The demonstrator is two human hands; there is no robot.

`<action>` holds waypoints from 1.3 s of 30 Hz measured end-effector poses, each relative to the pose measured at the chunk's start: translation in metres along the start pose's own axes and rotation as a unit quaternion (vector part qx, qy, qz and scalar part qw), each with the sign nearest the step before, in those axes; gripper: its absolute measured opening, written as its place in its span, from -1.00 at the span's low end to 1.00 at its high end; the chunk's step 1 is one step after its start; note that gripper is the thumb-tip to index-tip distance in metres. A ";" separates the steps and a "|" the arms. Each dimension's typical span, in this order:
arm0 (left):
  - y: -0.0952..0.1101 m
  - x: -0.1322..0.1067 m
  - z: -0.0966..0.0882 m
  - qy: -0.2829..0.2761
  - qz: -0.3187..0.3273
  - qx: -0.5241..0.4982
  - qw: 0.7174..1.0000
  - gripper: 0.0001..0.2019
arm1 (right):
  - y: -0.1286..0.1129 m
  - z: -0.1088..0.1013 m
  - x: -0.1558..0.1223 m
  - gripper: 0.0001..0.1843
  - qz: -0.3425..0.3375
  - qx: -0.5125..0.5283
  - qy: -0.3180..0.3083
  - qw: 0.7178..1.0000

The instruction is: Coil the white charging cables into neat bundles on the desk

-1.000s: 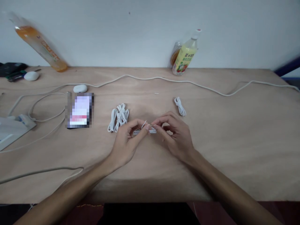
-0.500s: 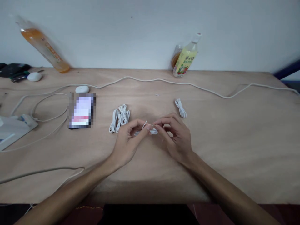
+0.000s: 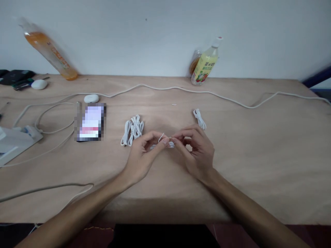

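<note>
Between my fingertips is a thin white twist tie, one end sticking up in a curve. My left hand pinches it between thumb and forefinger. From the right, my right hand is closed in a pinch on its other end, close to the left thumb. Just behind and below the fingertips lies a white cable bundle, partly hidden by both hands. Several coiled white cables lie on the table beyond my left hand. Another tied white cable rests beyond my right hand.
A phone and a white earbud case lie to the left. A long white cord crosses the wooden table. An orange drink bottle and a yellow-labelled bottle stand by the wall. A small white scrap lies mid-table.
Both hands have shifted very slightly to the right, still pinching the twist tie. My right hand has moved slightly more than the left. The things on the table lie as before.
</note>
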State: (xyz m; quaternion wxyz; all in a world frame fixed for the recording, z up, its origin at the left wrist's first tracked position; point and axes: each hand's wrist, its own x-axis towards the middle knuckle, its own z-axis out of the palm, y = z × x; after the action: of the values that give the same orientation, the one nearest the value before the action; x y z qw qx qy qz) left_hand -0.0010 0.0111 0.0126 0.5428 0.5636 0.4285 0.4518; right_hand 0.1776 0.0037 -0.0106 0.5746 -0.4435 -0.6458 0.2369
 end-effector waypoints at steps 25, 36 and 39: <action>0.001 0.000 -0.001 0.014 0.011 0.032 0.999 -0.89 | -0.003 -0.001 0.007 -0.84 0.228 0.180 -0.072 0.954; 0.003 0.002 -0.001 -0.024 -0.018 -0.038 0.999 -0.81 | -0.002 -0.001 0.003 -0.93 0.144 0.135 -0.066 0.978; 0.004 0.001 -0.002 -0.033 -0.026 -0.052 0.998 -0.80 | 0.000 -0.002 0.002 -0.90 0.120 0.123 -0.068 0.983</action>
State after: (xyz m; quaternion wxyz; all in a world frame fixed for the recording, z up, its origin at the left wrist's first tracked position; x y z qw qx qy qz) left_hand -0.0030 0.0125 0.0161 0.5968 0.5381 0.4005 0.4403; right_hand 0.1792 0.0050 -0.0088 0.5470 -0.4264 -0.5912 0.4117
